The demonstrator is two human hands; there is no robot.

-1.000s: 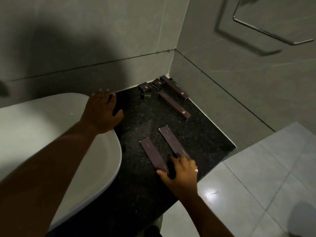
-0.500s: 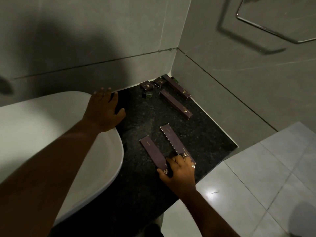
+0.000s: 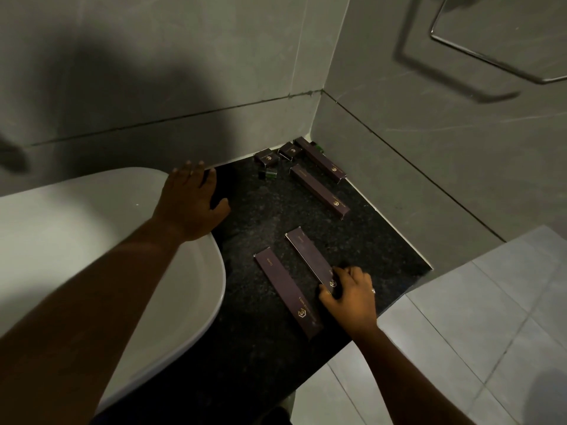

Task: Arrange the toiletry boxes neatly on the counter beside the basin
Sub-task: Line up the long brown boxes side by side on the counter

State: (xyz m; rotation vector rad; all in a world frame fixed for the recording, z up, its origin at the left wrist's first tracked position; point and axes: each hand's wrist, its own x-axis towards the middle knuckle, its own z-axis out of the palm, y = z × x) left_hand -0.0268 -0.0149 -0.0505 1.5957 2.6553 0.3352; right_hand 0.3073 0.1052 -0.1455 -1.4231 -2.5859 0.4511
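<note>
A speckled black stone bench (image 3: 260, 228) fills the corner between matt grey tiled walls, with a smooth white oval basin (image 3: 107, 256) on its left. The left hand (image 3: 191, 204) lies flat with fingers spread on the basin's far rim. The right hand (image 3: 349, 294) pinches the near end of a long, slim dark purple cardboard box (image 3: 308, 259) lying flat on the near bench. Just left of it lies a second long purple box (image 3: 287, 294), nearly parallel and apart. Two more long boxes, one (image 3: 319, 190) nearer and one (image 3: 319, 159) against the right wall, lie far back, beside two small square purple boxes (image 3: 267, 157) in the corner.
</note>
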